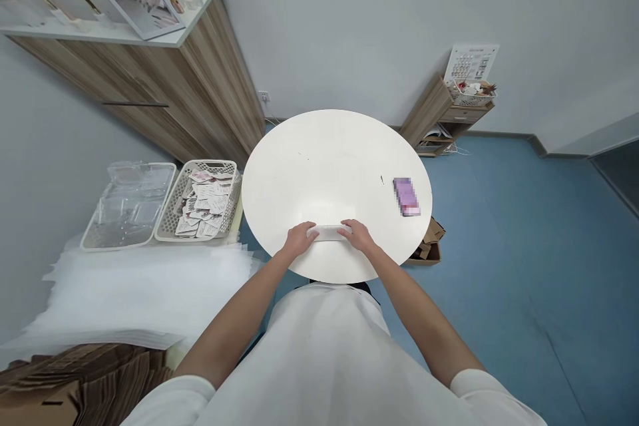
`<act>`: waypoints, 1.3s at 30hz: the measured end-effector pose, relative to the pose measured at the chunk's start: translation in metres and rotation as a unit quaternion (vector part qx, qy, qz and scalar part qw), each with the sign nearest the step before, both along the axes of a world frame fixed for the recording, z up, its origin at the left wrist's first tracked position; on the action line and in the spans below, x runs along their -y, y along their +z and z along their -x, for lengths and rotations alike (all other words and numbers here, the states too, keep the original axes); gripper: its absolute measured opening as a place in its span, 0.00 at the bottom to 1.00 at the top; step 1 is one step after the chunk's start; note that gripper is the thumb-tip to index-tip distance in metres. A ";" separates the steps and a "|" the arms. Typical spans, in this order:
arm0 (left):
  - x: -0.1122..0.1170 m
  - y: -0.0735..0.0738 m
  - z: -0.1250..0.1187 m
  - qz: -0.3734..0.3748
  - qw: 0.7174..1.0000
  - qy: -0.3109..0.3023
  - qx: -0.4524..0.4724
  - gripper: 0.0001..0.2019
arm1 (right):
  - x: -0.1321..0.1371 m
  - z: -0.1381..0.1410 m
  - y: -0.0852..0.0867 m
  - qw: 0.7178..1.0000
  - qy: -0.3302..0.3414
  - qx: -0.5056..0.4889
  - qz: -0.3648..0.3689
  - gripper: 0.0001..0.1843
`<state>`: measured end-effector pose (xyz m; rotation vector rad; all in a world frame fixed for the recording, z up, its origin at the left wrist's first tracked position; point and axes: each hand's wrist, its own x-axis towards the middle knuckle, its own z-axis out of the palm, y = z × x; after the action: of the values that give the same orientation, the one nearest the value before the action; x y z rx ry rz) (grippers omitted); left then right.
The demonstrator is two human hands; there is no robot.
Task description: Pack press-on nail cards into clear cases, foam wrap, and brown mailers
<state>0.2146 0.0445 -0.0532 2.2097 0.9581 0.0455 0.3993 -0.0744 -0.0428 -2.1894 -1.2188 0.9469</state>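
Observation:
A white oblong packet [328, 233] lies along the near part of the round white table [329, 160]. I cannot make out what is inside it or whether it is a box or a wrapped bundle. My left hand [300, 238] grips its left end, fingers over the far side and thumb on the near side. At the right end, my right hand [357, 235] holds it in the same way. Further right on the tabletop is a purple phone-like item [406, 196], blurred into blocks.
Left of the table stand a basket [170, 213] of printed cards and a tray [88, 239] of clear plastic boxes. Below them lie white foam sheets [140, 286] and folded cardboard [100, 379]. A wooden cabinet [219, 73] rises behind; a cardboard box [424, 261] sits under the right edge.

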 end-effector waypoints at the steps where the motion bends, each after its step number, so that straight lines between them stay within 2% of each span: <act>1: -0.004 -0.002 0.001 0.011 1.000 0.021 0.002 0.17 | -0.002 -0.001 -0.002 1.000 -0.027 -0.016 -0.001 0.21; 4: -0.014 -0.010 0.002 0.037 0.995 0.087 -0.020 0.13 | -0.004 -0.004 -0.010 0.995 -0.092 -0.031 0.015 0.20; 8: -0.016 -0.018 -0.002 0.048 0.985 0.158 -0.039 0.13 | -0.003 -0.005 -0.022 0.992 -0.120 -0.004 0.023 0.21; 11: -0.007 -0.016 -0.006 -0.025 0.984 0.170 -0.038 0.20 | 0.003 -0.001 -0.030 0.988 -0.149 0.035 0.004 0.26; 13: 0.003 -0.012 -0.009 -0.105 0.985 0.133 -0.030 0.23 | 0.008 0.006 -0.034 0.982 -0.179 0.050 -0.007 0.30; 15: 0.015 -0.008 -0.012 -0.156 0.987 0.043 -0.013 0.24 | 0.013 0.014 -0.037 0.976 -0.214 0.029 -0.016 0.33; 17: 0.027 -0.007 -0.016 -0.166 0.984 -0.063 -0.003 0.23 | 0.015 0.020 -0.040 0.968 -0.250 -0.017 -0.022 0.37; 19: 0.036 -0.007 -0.019 -0.160 0.979 -0.127 -0.011 0.24 | 0.012 0.022 -0.040 0.955 -0.290 -0.060 -0.029 0.39; 22: 0.042 -0.010 -0.021 -0.151 0.978 -0.142 -0.034 0.25 | 0.005 0.016 -0.037 0.946 -0.308 -0.100 -0.016 0.36; 26: 0.042 -0.013 -0.019 -0.149 0.977 -0.148 -0.043 0.26 | -0.002 0.004 -0.028 0.963 -0.244 -0.106 0.039 0.18; 28: 0.041 -0.013 -0.018 -0.150 0.977 -0.149 -0.041 0.27 | -0.005 0.002 -0.024 0.966 -0.238 -0.092 0.039 0.14; 33: 0.040 -0.015 -0.017 -0.146 0.977 -0.154 -0.030 0.28 | -0.022 0.012 -0.018 0.970 -0.220 -0.100 0.018 0.15; 39: 0.039 -0.011 -0.013 -0.152 0.977 -0.150 -0.013 0.33 | -0.039 0.026 -0.017 0.976 -0.168 -0.140 0.001 0.18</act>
<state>0.2274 0.0057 -0.0645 2.6220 0.6536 0.0232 0.3736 -0.0353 -0.0597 -2.0859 -0.6919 1.0628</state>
